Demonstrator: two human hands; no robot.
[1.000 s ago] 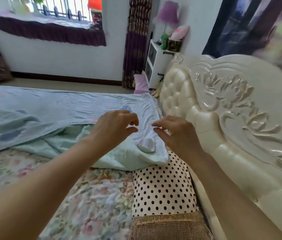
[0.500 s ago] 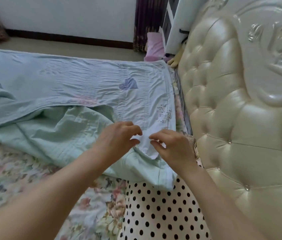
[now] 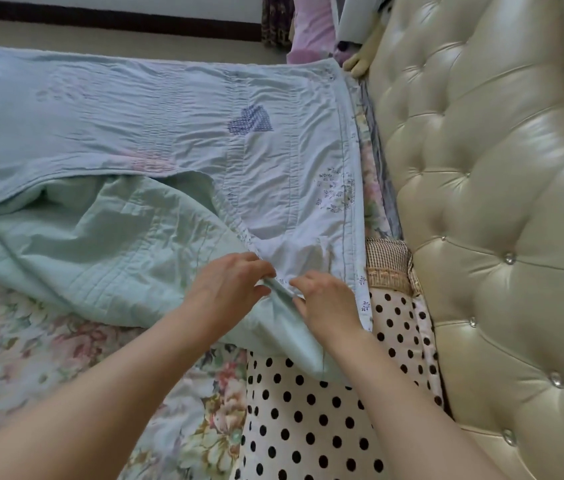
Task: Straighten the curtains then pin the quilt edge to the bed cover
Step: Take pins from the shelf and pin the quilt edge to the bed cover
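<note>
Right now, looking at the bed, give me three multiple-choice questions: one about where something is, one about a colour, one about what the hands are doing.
1. Where does the dotted pillow lie?
A. Beside the headboard
B. On the floor
C. On top of the quilt

2. What colour are the pillow's dots?
A. Red
B. Black
C. Green

3. What are the left hand and right hand doing?
A. Hanging free
B. Pinching the quilt edge
C. Lifting the pillow

Answers: 1 A, it lies along the padded headboard, partly under the quilt corner. 2 B, black dots on white. 3 B, both sets of fingers close on the fabric fold.
</note>
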